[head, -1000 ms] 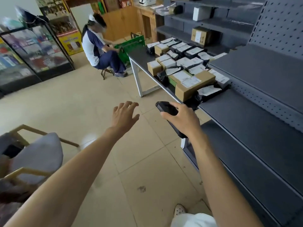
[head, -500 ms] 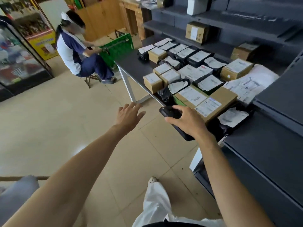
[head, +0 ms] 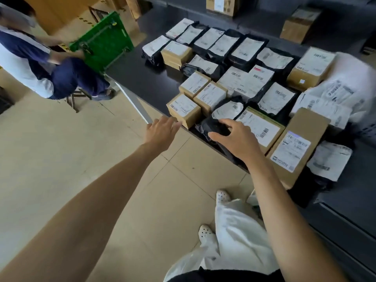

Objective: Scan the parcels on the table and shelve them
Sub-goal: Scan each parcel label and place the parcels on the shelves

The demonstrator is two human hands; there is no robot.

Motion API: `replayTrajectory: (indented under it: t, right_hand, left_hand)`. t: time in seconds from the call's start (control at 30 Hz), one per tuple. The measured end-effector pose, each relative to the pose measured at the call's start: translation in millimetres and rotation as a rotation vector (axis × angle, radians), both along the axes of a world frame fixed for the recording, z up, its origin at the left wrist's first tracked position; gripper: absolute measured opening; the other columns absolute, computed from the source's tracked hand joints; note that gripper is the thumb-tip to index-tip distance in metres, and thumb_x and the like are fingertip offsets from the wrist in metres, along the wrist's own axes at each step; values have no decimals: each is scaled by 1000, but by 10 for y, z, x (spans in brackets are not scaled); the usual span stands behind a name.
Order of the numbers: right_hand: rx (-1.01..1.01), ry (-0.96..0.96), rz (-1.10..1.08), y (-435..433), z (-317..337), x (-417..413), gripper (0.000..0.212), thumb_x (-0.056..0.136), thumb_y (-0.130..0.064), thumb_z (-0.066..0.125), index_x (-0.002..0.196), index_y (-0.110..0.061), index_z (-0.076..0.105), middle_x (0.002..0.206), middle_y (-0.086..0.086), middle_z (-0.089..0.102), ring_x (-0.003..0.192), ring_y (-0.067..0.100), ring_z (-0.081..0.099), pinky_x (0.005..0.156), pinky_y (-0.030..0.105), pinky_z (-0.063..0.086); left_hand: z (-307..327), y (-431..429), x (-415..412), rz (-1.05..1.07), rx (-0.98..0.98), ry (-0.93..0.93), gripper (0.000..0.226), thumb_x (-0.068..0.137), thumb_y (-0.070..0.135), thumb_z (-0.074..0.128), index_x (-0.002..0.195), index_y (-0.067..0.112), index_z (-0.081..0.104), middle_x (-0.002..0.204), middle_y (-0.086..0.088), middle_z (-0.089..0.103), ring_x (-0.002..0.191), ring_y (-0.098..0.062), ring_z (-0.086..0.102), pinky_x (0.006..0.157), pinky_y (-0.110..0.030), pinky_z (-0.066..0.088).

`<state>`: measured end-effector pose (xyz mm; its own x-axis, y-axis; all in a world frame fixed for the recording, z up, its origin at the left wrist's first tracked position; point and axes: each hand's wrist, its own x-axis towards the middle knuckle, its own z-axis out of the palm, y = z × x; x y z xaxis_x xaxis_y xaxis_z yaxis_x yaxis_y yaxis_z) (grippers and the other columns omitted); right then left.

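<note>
— What was made out from the head view?
— The left hand (head: 162, 130) was held open with its fingers straight, just beside a small cardboard box (head: 184, 109) at the near edge of the table (head: 142, 78). Contact could not be confirmed.
— And the other?
— The right hand (head: 237, 137) was curled round a dark scanner (head: 216, 129), held over a black bag (head: 227, 110) at the table's edge.
— Where were the parcels (head: 244, 82) found?
— They were laid in close rows across the dark tabletop, boxes and labelled bags together. A seated person (head: 30, 64) and a green basket (head: 101, 39) were seen at the far left.
</note>
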<state>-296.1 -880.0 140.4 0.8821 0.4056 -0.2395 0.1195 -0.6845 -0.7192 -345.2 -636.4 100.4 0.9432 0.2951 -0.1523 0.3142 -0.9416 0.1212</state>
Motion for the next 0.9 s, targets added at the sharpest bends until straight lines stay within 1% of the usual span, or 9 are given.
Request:
replayTrajectory:
  t: [0.17,0.27,0.37,0.43,0.53,0.63,0.77,0.83,0.9]
  right_hand:
    - [-19,54,-32,383,-195,777,65,88,-53,65,144,-25,50,142,0,55,129,23,50,94,38,42]
    - [5,80,-70,595,-203,1271,65,87,-54,66,143,-25,51,137,0,56,126,22,52,89,35,42]
    - [38,86,-103,770,-214,1673,62,83,-58,65,136,-29,56,120,-6,66,111,19,61,91,41,52]
    - [39,96,-125,845,-237,1827,60,82,-58,64,135,-31,57,113,-8,67,106,18,63,91,43,54]
    - [20,146,-149,902,-316,1891,64,82,-59,65,139,-32,55,123,-6,66,113,18,62,93,42,53]
    - [-52,195,-177,958,-398,1904,65,85,-58,67,142,-31,52,133,-4,61,119,20,59,91,35,48]
    - [-25,199,-257,1125,-392,1864,63,85,-55,69,141,-31,53,126,-4,63,114,19,62,88,33,48]
    - [12,205,-316,1234,-356,1786,59,85,-53,69,138,-33,55,115,-7,66,105,16,65,81,31,49]
    - [36,193,-368,1346,-322,1660,56,85,-53,69,137,-35,55,112,-9,68,99,15,66,79,32,50]
  left_hand:
    - [-261,370,628,-62,23,66,45,106,45,23,142,25,43,143,-5,49,126,-30,48,104,-50,38]
    - [-407,605,1027,-103,30,156,47,103,40,44,148,27,35,150,-5,40,134,-32,42,108,-51,36]
    - [-509,823,1396,-144,-33,221,80,88,40,70,152,30,24,155,-3,31,140,-32,31,112,-52,31]
    - [-580,906,1568,-206,-26,249,99,79,41,79,155,30,17,157,-3,24,143,-34,25,113,-55,28]
    - [-691,1002,1734,-278,-2,318,114,68,44,87,154,33,13,159,-1,18,144,-34,21,113,-59,28]
    - [-797,1123,1880,-349,16,404,126,58,42,93,153,37,10,159,2,13,144,-33,18,110,-61,32]
    - [-815,1244,2005,-427,37,448,122,64,25,92,152,37,10,152,0,17,135,-31,33,94,-53,50]
    - [-820,1304,2029,-463,59,424,115,69,28,89,152,34,11,144,-2,25,127,-27,42,84,-45,53]
    - [-828,1381,2022,-511,67,383,109,70,35,86,151,31,14,140,-2,30,123,-26,45,81,-43,53]
